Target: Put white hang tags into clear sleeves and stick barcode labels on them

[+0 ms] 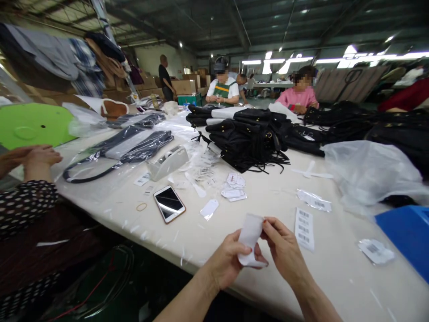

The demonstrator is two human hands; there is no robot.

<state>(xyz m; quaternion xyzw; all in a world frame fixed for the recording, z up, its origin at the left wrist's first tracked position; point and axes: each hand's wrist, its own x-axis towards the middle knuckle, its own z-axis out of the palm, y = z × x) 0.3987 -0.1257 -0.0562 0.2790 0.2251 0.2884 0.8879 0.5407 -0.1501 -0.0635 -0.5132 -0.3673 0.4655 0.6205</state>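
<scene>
My left hand [228, 256] grips a white paper slip [250, 238] above the table's front edge, its thumb pressed on the slip's face. My right hand [284, 247] pinches the upper right corner of that slip between thumb and forefinger. Any print on the slip's other side is hidden. To the right of my hands lies a sheet of barcode stickers [304, 229]. Up and to the left is a single white tag [209, 209], with a pile of white tags [233, 192] behind it. A clear packet of labels [314, 201] rests farther right.
On the table [134, 214] are a phone [169, 204], a tape dispenser [169, 163], a heap of black bags [248, 138], plastic-wrapped items [134, 138] and a plastic bag [372, 170]. A blue bin [409, 237] stands right. A co-worker's hands [35, 158] are at left; other people work opposite.
</scene>
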